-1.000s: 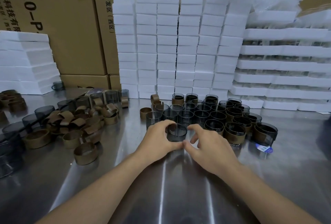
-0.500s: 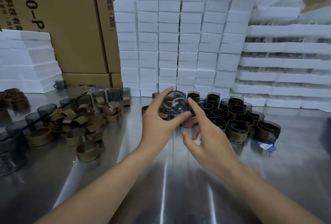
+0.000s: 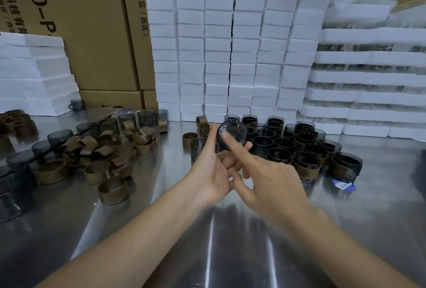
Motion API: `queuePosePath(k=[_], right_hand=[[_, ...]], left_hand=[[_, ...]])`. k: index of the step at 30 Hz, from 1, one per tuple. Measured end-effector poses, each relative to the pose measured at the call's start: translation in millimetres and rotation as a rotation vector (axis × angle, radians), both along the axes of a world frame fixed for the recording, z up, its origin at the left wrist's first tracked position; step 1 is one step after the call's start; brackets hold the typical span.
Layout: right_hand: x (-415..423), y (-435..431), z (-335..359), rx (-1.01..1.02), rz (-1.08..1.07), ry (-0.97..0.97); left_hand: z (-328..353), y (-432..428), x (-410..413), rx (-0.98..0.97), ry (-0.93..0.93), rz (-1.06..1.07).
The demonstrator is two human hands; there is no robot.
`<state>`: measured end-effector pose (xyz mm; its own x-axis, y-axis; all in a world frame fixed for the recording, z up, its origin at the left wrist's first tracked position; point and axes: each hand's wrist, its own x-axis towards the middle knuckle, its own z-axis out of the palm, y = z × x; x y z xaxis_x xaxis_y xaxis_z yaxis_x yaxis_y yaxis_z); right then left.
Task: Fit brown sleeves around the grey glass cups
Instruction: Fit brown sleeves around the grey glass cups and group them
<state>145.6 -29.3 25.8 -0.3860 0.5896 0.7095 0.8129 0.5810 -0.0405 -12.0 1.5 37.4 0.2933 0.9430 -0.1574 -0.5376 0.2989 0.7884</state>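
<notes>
Head view: left hand (image 3: 214,172) holds one grey glass cup (image 3: 232,135) up off the desk (image 3: 161,230), mid scene. The cup is tipped so a round end faces the camera, and it has no sleeve on it. Thumb is on its left edge and fingers are under its right edge, a pinch across the wall. Right hand (image 3: 272,181) holds nothing; index finger is out and the rest are loose. Its tip is at the cup's face, but I cannot tell if it touches.

Loose brown sleeves (image 3: 103,149) are heaped on the left. Sleeved cups (image 3: 306,165) stand right of the hands, with bare ones among them. White foam blocks (image 3: 219,45) are stacked far behind.

Handling, my read: the cup is rigid, smooth, probably slippery and breakable, and light enough for one hand. Grip it across the side wall, firm but not hard. The sleeves look like thin bendy bands, so take one by its edge and slide it on square.
</notes>
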Motion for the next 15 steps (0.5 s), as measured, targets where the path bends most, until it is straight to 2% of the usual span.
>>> queuePosePath(k=[3,6,9,13,15], right_hand=[[-2,1,5,0.015,-0.055,0.03],[1,1,8,0.149,-0.043,-0.011],[2,4,13,0.157,-0.099,0.063],[2,5,7,0.188,0.081,-0.018],[2,4,8,0.18,0.109,0.034]], left_hand=[[2,-3,6,-0.028,0.014,-0.01],[2,-4,7,-0.052,-0.047,-0.025],[4,-4,6,-0.019,-0.004,-0.026],[2,-4,5,-0.017,-0.049,-0.009],[3,-5,2,0.065,0.035,0.031]])
